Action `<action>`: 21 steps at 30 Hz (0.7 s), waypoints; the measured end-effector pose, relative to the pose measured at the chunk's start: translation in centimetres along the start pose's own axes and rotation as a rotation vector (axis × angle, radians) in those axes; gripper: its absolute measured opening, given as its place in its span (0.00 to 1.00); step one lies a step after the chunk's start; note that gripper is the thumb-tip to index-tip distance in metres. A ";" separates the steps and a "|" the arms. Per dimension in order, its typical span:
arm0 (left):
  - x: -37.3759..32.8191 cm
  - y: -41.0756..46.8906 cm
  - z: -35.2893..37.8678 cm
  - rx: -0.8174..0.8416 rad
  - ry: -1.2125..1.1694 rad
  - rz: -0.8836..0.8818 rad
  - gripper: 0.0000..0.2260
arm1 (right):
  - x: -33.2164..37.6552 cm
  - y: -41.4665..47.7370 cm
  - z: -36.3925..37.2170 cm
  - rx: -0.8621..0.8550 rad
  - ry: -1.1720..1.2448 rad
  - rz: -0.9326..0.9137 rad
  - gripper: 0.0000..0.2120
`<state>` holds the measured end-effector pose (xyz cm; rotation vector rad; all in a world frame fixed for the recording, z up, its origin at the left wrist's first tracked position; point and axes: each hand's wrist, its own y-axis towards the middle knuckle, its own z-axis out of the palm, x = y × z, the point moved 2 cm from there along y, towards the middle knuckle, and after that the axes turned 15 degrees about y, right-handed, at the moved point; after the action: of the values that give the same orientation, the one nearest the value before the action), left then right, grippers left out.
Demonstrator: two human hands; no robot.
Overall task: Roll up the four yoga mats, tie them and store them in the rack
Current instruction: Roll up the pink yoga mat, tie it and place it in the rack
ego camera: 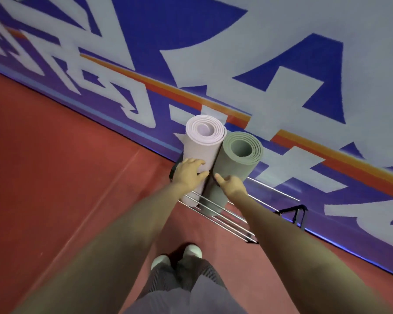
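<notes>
Mats stand upright, touching, in the wire rack (225, 214): my left hand (187, 171) grips the pink mat (201, 150), my right hand (230, 183) rests half-curled, thumb out, against the green mat (232, 168).

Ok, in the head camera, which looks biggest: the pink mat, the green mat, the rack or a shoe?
1. Rack, its rails stretch furthest.
2. Pink mat and green mat: alike, too close to rank.
3. Shoe, mostly hidden by the legs.

Gym: red sports floor (55, 143), mat rack (236, 220)
</notes>
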<state>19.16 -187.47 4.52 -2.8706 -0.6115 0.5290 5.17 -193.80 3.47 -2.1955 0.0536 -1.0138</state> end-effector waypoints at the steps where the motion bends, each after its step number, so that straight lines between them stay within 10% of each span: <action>1: 1.3 -0.8 -0.3 0.011 -0.035 -0.040 0.18 | 1.0 -0.4 1.4 0.048 -0.011 -0.058 0.21; 21: 32.1 -43.6 -1.7 -0.055 -0.298 -0.919 0.13 | 5.8 -28.3 43.0 0.961 -0.710 -0.605 0.22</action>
<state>31.34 -134.70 6.07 -2.1827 -1.8423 0.7522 31.62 -149.27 5.69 -1.5203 -1.2129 -0.3221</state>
